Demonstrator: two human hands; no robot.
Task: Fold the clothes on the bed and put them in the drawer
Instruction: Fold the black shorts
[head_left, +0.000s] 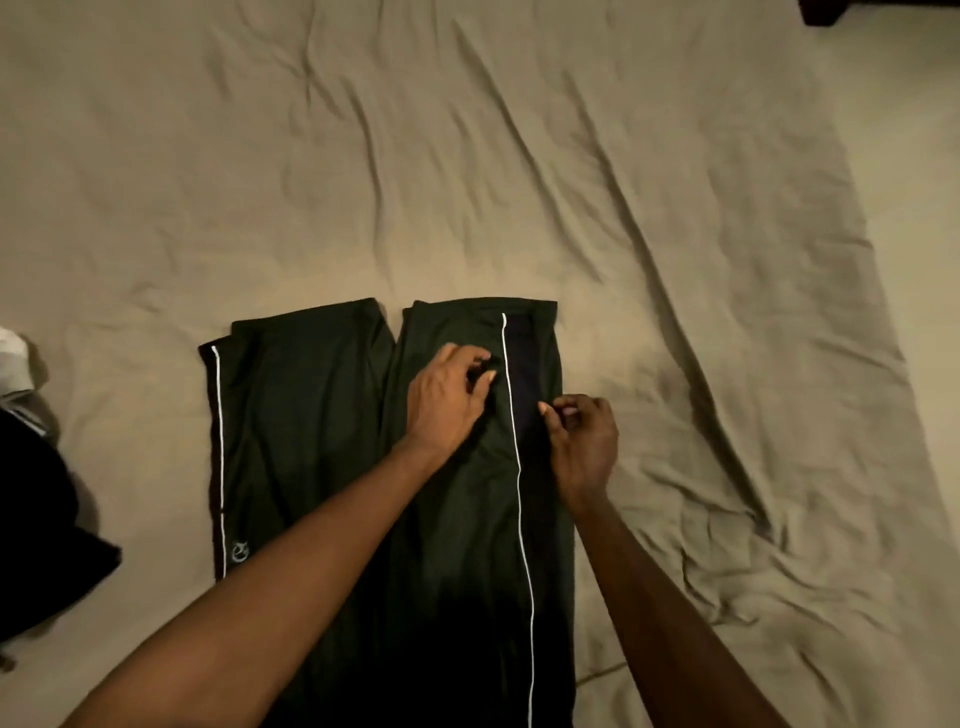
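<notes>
— How many garments are counted on the bed (519, 156)?
— One pair of dark trousers (311, 441), two white stripes (519, 467), one small pile of clothes (31, 467). Two hands (447, 405) are seen.

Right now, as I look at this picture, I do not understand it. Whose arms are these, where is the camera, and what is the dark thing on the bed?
There is no machine here. A person wears one camera on the head, so you look down along the person's own bare arms. The dark thing is a pair of dark green track pants with white side stripes, spread flat on a wrinkled beige bedsheet. The left hand and the right hand both pinch the fabric of the right-side leg. More dark clothes wait at the left edge.
</notes>
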